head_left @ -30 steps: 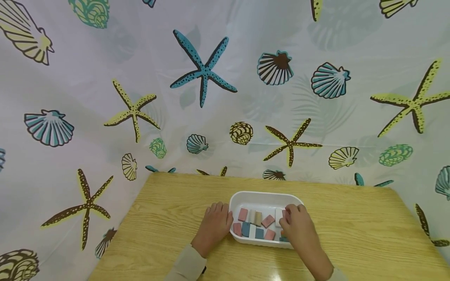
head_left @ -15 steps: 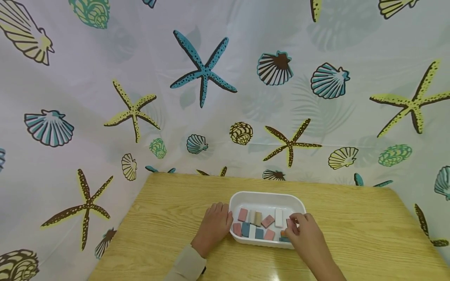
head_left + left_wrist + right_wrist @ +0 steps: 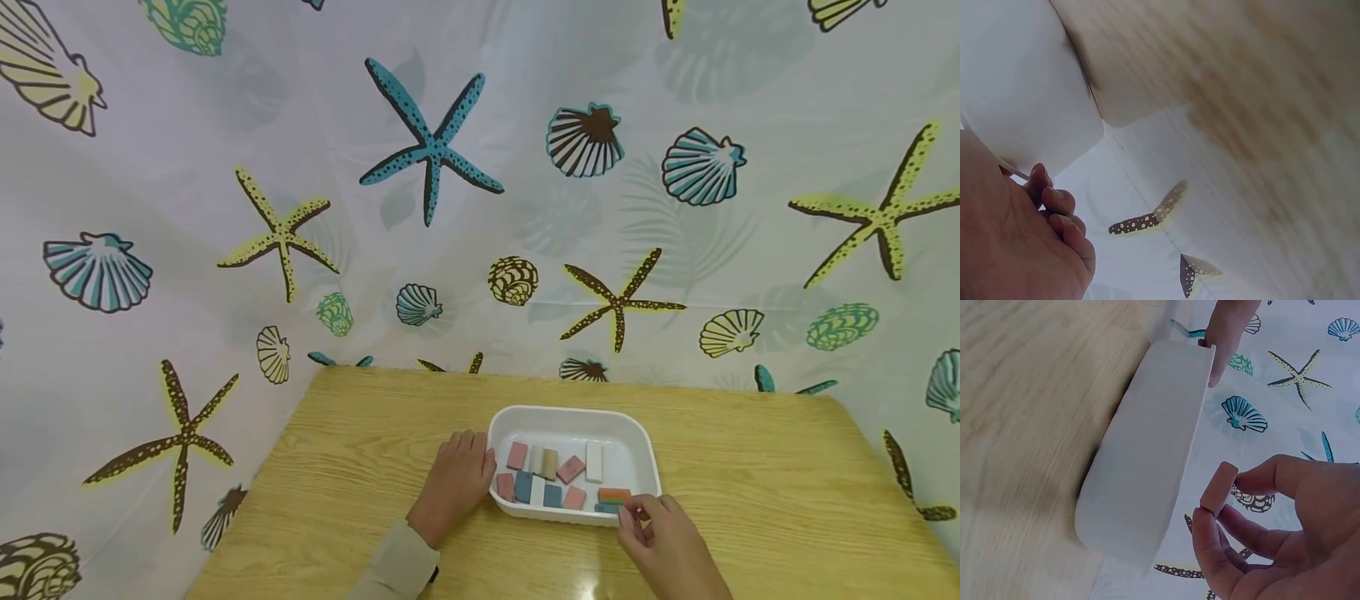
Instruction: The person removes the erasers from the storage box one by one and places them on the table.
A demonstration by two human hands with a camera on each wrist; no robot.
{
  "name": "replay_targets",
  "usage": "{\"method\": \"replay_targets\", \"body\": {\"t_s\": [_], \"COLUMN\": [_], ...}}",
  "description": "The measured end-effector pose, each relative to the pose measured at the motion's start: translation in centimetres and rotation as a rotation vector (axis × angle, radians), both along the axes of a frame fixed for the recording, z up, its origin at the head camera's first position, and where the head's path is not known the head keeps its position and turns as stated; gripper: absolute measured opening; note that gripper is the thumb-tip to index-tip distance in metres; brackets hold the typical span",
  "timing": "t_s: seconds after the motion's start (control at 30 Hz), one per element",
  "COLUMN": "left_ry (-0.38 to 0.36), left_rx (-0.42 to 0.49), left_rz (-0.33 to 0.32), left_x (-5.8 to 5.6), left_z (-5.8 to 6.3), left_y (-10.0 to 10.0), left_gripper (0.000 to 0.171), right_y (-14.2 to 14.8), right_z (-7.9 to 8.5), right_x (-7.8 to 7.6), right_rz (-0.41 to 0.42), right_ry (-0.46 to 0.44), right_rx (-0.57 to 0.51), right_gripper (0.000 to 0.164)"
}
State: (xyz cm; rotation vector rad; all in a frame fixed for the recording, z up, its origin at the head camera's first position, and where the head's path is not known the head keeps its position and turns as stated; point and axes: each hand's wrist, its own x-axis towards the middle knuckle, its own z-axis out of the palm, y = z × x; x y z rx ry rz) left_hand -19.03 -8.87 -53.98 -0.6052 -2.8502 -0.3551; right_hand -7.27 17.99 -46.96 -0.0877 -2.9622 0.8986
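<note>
A white plastic tub (image 3: 573, 417) stands on the wooden table, holding several small erasers. Among them are a pink eraser (image 3: 517, 455), a white eraser (image 3: 594, 462), a beige eraser (image 3: 550, 465), a blue eraser (image 3: 524, 487) and an orange-and-green eraser (image 3: 614, 496). My left hand (image 3: 459, 477) holds the tub's left end, thumb at the rim and curled fingers outside. Beyond the near right corner, my right hand (image 3: 663, 535) pinches another pink eraser (image 3: 1219, 489) between thumb and fingertips, outside the tub's wall in the right wrist view.
The wooden table (image 3: 757, 475) extends around the tub on every side. A white curtain (image 3: 465, 208) printed with starfish and shells hangs along the table's back and sides.
My right hand has lifted the pink eraser from the tub's right side and moved with it toward the near right corner, past the rim. The left hand has stayed in place.
</note>
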Motion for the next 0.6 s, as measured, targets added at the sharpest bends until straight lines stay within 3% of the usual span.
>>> {"method": "replay_targets", "body": {"t_s": [0.27,0.6], "left_ry": [0.017,0.009], "left_rx": [0.004,0.007], "left_rz": [-0.011,-0.002], "left_x": [0.0,0.0], "left_z": [0.1,0.0], "left_y": [0.0,0.0], "left_gripper": [0.024,0.024], "right_y": [1.1,1.6], "right_z": [-1.8,-3.2], "right_x": [1.3,2.6], "right_rz": [0.002,-0.023], "right_ry": [-0.059,-0.031], "right_rx": [0.003,-0.031], "right_gripper": [0.013,0.012]}}
